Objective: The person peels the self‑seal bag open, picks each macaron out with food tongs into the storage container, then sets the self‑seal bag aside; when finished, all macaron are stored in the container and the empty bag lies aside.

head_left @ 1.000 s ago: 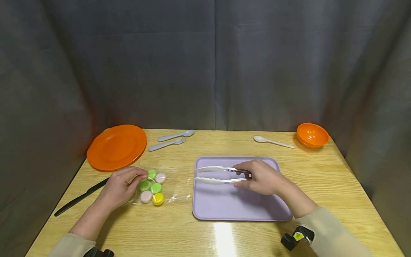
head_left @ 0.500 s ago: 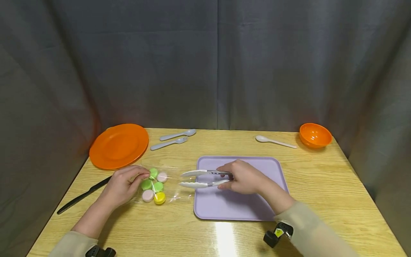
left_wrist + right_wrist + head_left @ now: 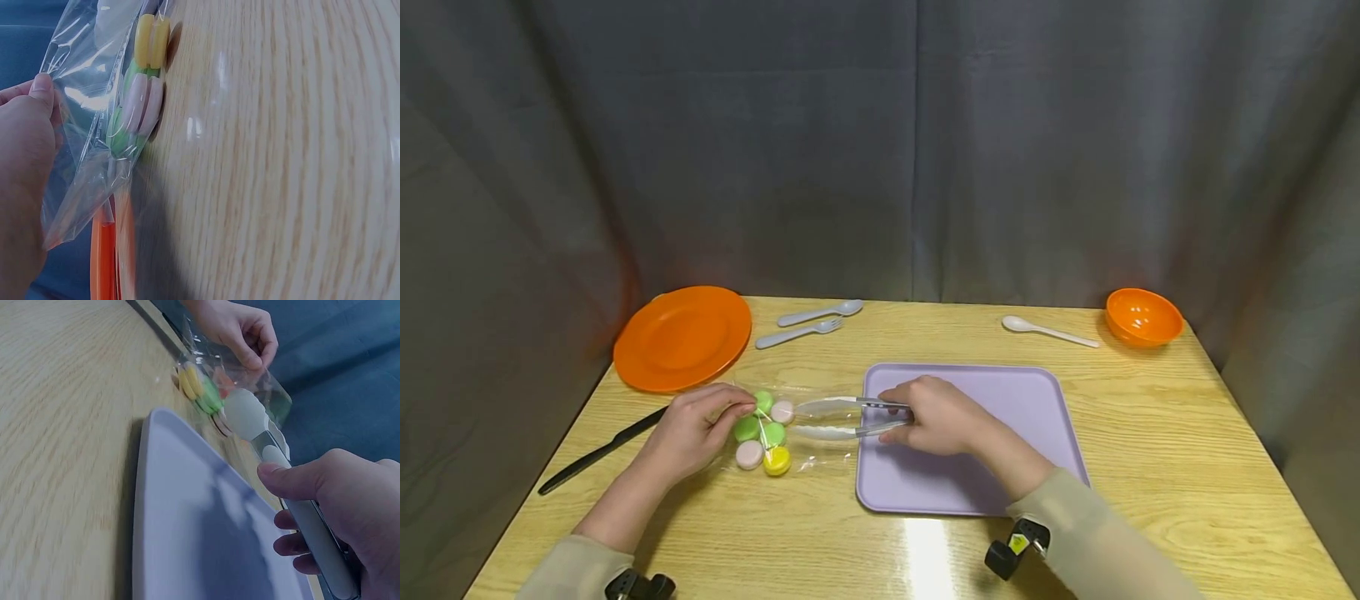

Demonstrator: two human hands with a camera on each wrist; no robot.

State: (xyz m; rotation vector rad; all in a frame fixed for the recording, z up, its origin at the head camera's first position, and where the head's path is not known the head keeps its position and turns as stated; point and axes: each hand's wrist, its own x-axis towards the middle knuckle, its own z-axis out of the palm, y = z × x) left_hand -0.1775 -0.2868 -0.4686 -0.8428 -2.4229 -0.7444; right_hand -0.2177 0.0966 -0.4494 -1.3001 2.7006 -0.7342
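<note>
My left hand pinches the edge of the clear plastic bag between thumb and fingertips, holding its mouth up off the table. Just past my fingertips, inside the bag, sit the macarons: green, pink and a yellow one, clustered and touching one another.

My right hand is curled round the handles of the tongs, thumb on top, fingers underneath. The tongs run out to the left of that hand, their white tips apart and lying at the bag's open side, close to the pink macaron; whether they touch it I cannot tell. Under my right hand and wrist lies the lilac tray, its left rim just below the tongs.

Beyond my left hand is the orange plate; a black knife lies just outside my left wrist. Farther ahead, a grey spoon and a grey fork lie side by side. Well off past my right hand rest a white spoon and an orange bowl.
</note>
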